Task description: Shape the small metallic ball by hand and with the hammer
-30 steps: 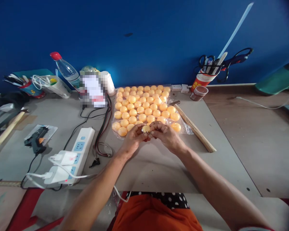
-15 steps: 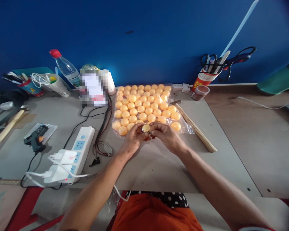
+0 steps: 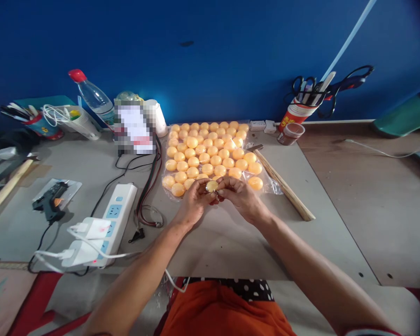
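Observation:
My left hand and my right hand meet at the near edge of a clear plastic sheet covered with several rows of yellow-orange half-spheres. Both hands pinch one pale yellow half-sphere between their fingertips, its hollow side partly hidden by my fingers. A small dark part shows just below it, too small to name. Both forearms reach in from the bottom of the view.
A wooden stick lies right of the sheet. A white power strip with plugs, cables and a black glue gun are at left. A water bottle, cups of pens and scissors line the blue wall.
My hands stay together on the half-sphere with only slight finger movement. The view has shifted a little downward.

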{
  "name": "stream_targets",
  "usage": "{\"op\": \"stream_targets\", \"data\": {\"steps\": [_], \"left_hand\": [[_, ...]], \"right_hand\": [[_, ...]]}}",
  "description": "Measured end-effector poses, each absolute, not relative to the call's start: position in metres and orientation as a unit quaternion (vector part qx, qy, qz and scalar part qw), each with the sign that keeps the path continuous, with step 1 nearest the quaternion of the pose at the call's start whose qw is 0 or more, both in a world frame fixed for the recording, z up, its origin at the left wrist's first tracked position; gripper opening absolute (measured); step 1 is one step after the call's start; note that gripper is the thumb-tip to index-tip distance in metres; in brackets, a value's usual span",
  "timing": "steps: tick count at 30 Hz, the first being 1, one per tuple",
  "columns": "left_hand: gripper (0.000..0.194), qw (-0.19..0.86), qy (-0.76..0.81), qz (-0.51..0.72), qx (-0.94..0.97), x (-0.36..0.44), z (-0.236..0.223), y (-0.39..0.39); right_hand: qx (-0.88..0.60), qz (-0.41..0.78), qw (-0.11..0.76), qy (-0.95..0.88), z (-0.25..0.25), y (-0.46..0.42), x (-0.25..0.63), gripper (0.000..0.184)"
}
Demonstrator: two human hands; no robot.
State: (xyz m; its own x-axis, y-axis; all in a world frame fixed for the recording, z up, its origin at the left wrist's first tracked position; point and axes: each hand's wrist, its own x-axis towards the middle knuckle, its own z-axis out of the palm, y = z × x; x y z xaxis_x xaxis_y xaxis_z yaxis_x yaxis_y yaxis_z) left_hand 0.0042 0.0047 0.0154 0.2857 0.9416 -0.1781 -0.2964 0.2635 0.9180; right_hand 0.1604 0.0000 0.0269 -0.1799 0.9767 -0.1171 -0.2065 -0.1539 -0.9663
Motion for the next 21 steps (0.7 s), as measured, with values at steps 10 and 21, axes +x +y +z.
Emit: {"op": "stream_targets", "data": {"steps": [10,21], "left_hand": [[0.053,0.684,0.390,0.455,0.416,0.0045,0.0163,0.0033],[0.054,0.669,0.395,0.466,0.423,0.0064,0.0090,0.0031]], "right_hand": [[-0.392,0.641,0.479,-0.455,0.0230,0.0001,0.1610,0.012],[-0.447,0.579,0.483,-0.481,0.0232,-0.0015,0.1557,0.012]]}}
